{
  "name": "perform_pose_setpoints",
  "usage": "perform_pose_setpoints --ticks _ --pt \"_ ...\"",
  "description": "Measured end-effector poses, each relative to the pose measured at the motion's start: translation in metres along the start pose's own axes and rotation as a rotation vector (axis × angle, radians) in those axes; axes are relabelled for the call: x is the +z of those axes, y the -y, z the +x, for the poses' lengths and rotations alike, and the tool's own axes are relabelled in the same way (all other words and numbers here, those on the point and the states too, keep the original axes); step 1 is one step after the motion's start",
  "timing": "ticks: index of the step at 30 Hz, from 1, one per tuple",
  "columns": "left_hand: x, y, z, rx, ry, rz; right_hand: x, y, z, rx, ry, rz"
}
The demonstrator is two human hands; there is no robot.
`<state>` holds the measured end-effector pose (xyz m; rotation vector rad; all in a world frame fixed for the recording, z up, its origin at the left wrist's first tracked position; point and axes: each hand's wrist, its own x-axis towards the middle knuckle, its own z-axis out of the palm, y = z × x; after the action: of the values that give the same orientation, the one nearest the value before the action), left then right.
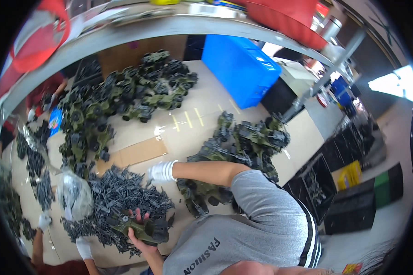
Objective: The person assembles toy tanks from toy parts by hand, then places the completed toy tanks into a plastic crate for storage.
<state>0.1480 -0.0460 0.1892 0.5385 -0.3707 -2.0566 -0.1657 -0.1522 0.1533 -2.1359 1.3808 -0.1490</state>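
My left hand (143, 244) is bare and closed around a dark green toy military vehicle (147, 230) with black wheels. It holds the vehicle over the near edge of a big heap of small dark grey plastic parts (124, 192). My right hand (161, 173), in a white glove, reaches across to the far right edge of that heap. Its fingertips are blurred, so I cannot make out whether they grip a part. Closest to my right forearm lie more green toy vehicles (211, 190), heaped together.
Many green toy vehicles (96, 107) fill the table's far left. Beside them lies a cardboard strip (137, 153). A blue bin (238, 68) stands at the back under a metal shelf rail (170, 25). A clear plastic bag (75, 195) and co-workers' gloved hands (84, 248) are at left.
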Motion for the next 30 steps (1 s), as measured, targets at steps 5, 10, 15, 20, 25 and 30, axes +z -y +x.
perform_pose_setpoints --ticks 5,10,15,20,25,30 --pt "0.053 0.031 0.005 -0.166 0.141 0.156 -0.057 0.108 -0.126 -0.269 -0.222 0.327" --pt "0.085 0.043 -0.035 -0.247 0.200 0.176 -0.007 0.155 -0.187 0.280 -0.419 1.066" --pt "0.082 0.055 -0.062 -0.307 0.199 0.142 0.067 0.159 -0.180 0.290 -0.920 0.966" --pt "0.095 0.036 -0.062 -0.181 -0.025 0.083 -0.028 0.216 -0.242 0.504 -0.602 1.419" --pt "0.100 0.038 -0.074 -0.143 -0.065 0.131 -0.025 0.227 -0.250 0.225 -0.454 1.229" --pt "0.109 0.035 -0.086 -0.179 -0.139 0.248 -0.021 0.240 -0.242 0.260 -0.390 1.145"
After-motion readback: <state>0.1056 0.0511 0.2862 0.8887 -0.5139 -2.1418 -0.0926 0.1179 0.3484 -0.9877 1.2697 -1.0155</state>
